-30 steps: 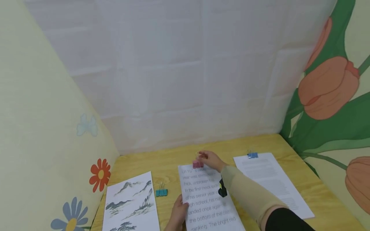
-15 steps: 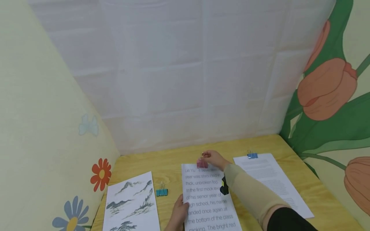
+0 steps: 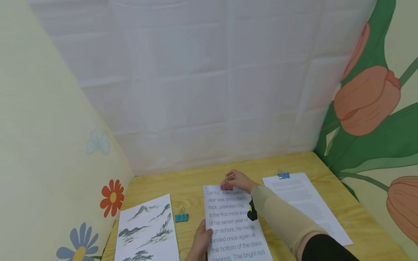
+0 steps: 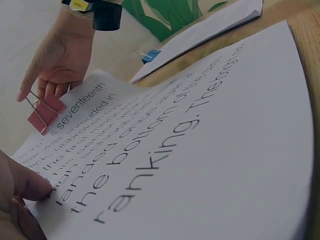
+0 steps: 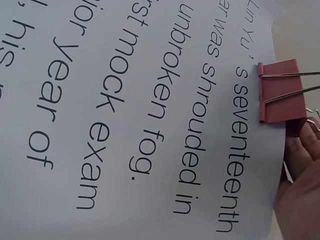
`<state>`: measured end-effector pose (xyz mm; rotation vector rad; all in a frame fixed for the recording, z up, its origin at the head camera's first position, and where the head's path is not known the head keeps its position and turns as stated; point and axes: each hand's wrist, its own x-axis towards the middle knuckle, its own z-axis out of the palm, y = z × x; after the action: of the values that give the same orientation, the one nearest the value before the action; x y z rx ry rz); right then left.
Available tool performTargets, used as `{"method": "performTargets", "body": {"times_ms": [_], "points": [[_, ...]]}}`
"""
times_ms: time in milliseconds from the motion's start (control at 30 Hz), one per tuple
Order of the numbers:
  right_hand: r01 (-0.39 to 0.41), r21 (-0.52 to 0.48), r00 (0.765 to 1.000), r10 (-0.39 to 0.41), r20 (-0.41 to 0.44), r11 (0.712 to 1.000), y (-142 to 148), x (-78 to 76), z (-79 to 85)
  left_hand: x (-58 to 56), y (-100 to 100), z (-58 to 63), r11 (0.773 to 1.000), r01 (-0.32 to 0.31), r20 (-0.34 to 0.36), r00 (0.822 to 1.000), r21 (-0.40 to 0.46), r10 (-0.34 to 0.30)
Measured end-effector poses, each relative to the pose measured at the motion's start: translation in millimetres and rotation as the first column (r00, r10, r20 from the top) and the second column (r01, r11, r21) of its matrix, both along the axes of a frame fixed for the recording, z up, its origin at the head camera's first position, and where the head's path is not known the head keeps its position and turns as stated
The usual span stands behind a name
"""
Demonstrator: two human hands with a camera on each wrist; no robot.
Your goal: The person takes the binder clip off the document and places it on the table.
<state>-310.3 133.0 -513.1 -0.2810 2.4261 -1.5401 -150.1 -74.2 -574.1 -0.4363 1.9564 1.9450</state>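
My left hand [image 3: 200,240] grips the left edge of a large-print page [image 3: 233,224], its thumb [image 4: 31,184] lying on the printed face. At the page's top edge, a pink binder clip [image 3: 226,185] sits over the paper near the left corner. My right hand [image 3: 241,180] holds this clip by its wire handles. In the left wrist view, the index finger touches the tip of one handle, while the other fingers are partly hidden behind the page. The right wrist view shows the clip's body [image 5: 282,92] over the paper's edge, fingers [image 5: 300,155] behind it.
A teal binder clip [image 3: 181,217] stands on the wooden table [image 3: 192,197], beside a sheet with ink mountain paintings [image 3: 147,232] at the left. To the right lie printed pages [image 3: 303,203] with a blue binder clip [image 3: 284,175] at their top. Decorated walls and a white backdrop [image 3: 196,108] surround the table.
The page and pink clip have shifted slightly right and straightened from a second ago, my right hand moving with them. My left hand keeps its grip on the edge.
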Motion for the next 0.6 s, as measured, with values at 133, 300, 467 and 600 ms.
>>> {"method": "performTargets", "body": {"times_ms": [133,300,467,600], "points": [[-0.027,-0.033,0.999,0.027,0.017,0.999,1.6,-2.0,-0.7,-0.1,1.1,1.8,1.0,-0.013,0.003,1.0,-0.02,0.013],[-0.062,-0.082,0.997,0.065,0.033,0.995,4.4,-3.7,-2.1,-0.5,1.1,2.1,0.999,-0.015,0.01,1.0,-0.031,0.015],[-0.056,-0.085,0.997,0.061,0.052,0.995,5.2,-3.7,-2.4,-0.3,0.2,0.0,1.0,-0.012,0.013,1.0,-0.01,0.012],[-0.033,-0.063,0.997,0.038,0.072,0.997,5.6,-2.5,-1.5,-0.2,0.6,-0.9,1.0,-0.01,0.002,1.0,-0.011,0.01]]}}
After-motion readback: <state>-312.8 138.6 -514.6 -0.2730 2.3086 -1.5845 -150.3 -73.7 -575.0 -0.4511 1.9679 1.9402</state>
